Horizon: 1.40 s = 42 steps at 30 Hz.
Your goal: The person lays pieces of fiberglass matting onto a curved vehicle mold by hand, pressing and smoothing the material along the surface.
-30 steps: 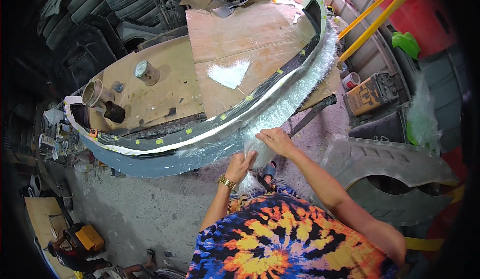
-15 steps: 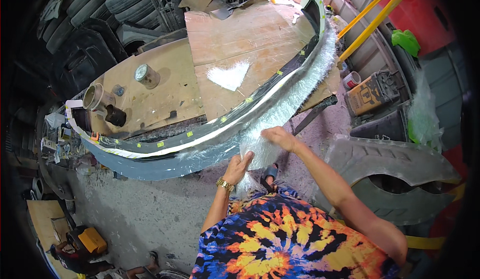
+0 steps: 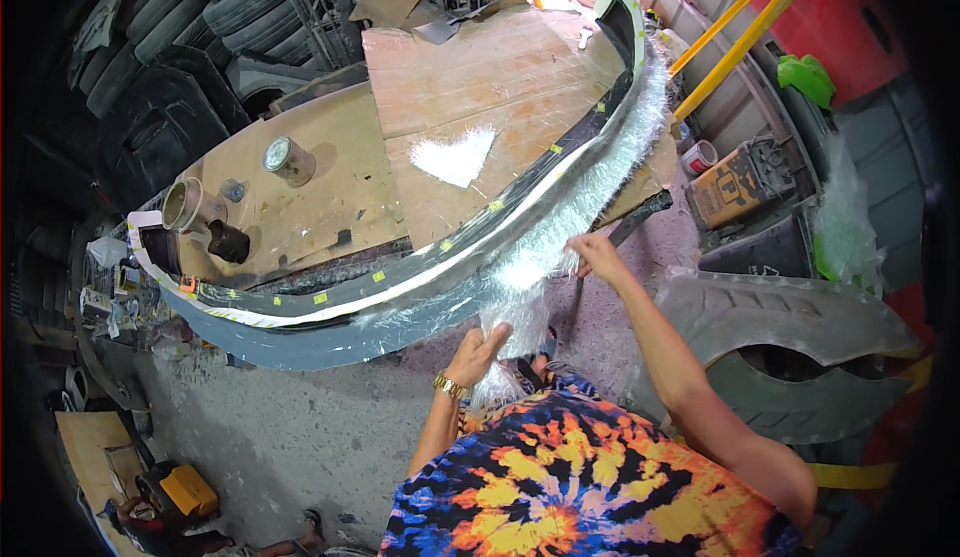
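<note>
A long curved panel (image 3: 300,342), like a car bumper lip, arcs across the view, grey on its outer face with a white strip and small yellow marks. Shiny white fiberglass mat (image 3: 545,247) lies along its right half, its outer edge frayed. A loose length of the mat hangs toward me from the panel's middle. My left hand (image 3: 477,357), a gold watch at its wrist, is closed round this hanging length, with a bunched end below it. My right hand (image 3: 600,257) has its fingertips pinched at the frayed edge, right of the hanging part.
Cardboard (image 3: 310,197) covers the table behind the panel, bearing a can (image 3: 288,161), tubs and a mat scrap (image 3: 455,155). Grey fenders (image 3: 790,322) stand at right, below a box (image 3: 728,189). Yellow poles (image 3: 750,39) rise at far right. Another person (image 3: 150,527) sits lower left.
My right hand has moved right and slightly up along the mat, away from my left. My left hand has dropped a little, still gripping. More of the hanging mat shows between them.
</note>
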Each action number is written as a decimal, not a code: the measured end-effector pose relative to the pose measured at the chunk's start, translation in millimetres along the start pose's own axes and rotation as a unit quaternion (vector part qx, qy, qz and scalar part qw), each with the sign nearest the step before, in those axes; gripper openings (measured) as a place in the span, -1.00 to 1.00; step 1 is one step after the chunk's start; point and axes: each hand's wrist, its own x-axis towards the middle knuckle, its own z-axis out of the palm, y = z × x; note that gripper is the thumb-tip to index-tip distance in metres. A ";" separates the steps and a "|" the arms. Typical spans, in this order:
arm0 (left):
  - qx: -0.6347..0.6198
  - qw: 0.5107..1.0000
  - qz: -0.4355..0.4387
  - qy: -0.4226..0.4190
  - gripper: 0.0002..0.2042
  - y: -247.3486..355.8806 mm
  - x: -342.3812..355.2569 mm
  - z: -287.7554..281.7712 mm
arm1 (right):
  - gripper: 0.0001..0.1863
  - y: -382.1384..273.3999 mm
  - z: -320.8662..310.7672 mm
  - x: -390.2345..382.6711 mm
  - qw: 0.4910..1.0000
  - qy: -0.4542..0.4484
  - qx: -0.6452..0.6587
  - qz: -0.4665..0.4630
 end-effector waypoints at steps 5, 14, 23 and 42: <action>-0.059 0.997 -0.008 -0.050 -0.59 22.0 -5.5 2.6 | -0.65 3.4 37.7 -25.8 0.989 -0.042 0.133 0.057; -0.046 0.998 0.007 0.036 -0.64 -1.9 2.8 0.5 | -0.70 3.0 55.7 -30.5 0.993 -0.038 0.006 -0.114; -0.135 0.988 -0.019 0.075 -0.63 27.9 -28.2 -8.5 | -0.73 -9.5 51.7 33.4 0.997 0.078 0.021 -0.015; -0.166 0.970 -0.006 0.179 -0.64 29.3 -69.6 -15.8 | -0.86 -17.5 52.6 38.3 0.850 0.186 -0.401 -0.287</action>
